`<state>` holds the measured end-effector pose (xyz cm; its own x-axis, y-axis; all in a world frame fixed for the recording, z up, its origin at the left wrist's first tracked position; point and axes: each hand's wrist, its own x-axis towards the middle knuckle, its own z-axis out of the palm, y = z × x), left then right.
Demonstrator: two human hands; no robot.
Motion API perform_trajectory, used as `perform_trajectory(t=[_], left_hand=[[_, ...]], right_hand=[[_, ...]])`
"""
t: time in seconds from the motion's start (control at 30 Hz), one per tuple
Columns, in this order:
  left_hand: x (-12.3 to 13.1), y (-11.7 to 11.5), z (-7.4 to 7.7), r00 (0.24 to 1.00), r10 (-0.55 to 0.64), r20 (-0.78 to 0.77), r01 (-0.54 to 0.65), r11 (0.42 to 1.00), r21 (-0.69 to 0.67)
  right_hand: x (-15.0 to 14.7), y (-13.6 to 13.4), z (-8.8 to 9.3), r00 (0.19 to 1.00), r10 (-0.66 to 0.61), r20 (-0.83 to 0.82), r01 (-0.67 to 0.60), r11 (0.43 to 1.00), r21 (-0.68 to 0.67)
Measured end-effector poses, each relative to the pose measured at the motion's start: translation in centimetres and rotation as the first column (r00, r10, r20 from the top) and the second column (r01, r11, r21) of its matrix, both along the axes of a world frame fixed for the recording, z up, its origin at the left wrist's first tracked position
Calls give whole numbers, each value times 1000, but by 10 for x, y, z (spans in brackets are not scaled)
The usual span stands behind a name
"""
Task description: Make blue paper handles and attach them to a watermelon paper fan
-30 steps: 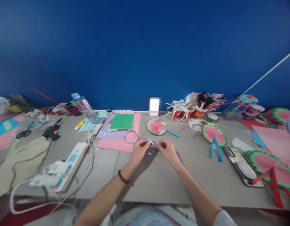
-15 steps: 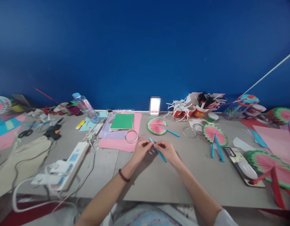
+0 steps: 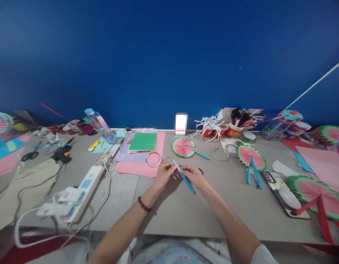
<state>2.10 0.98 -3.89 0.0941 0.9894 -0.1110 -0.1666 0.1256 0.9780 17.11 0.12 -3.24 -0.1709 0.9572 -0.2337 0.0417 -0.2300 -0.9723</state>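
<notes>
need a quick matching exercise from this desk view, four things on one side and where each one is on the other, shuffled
Things:
1. thin, straight blue strip
2. white oval computer mouse
3. flat green square sheet
4. dark red beaded bracelet

Places:
A. on a flat, phone-shaped slab
B. around the left forearm
C. held by the left hand and right hand
D. overlapping flat purple paper

Pairs: 1-C, 2-A, 3-D, 4-B
</notes>
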Motion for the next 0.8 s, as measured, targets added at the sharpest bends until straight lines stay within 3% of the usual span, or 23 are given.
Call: perform_trajectory(t=[0.2,0.47,0.7,0.8], left_hand=[[0,1,1,998,42,-51,-40,999,35],[1,0,1,998,63,-19,-62,998,31],[-3,3,7,984,174,-26,-174,984,35],[-4,3,6,981,194,-17,-193,980,45]], right_hand=[[-1,0,-1,998,47,37,-48,999,18],[-6,-1,-13,994,-46,99,32,990,137],[-7,-3,-8,998,55,-4,-55,998,-31],[-9,-4,-8,1000,10,-6,-10,999,-46]])
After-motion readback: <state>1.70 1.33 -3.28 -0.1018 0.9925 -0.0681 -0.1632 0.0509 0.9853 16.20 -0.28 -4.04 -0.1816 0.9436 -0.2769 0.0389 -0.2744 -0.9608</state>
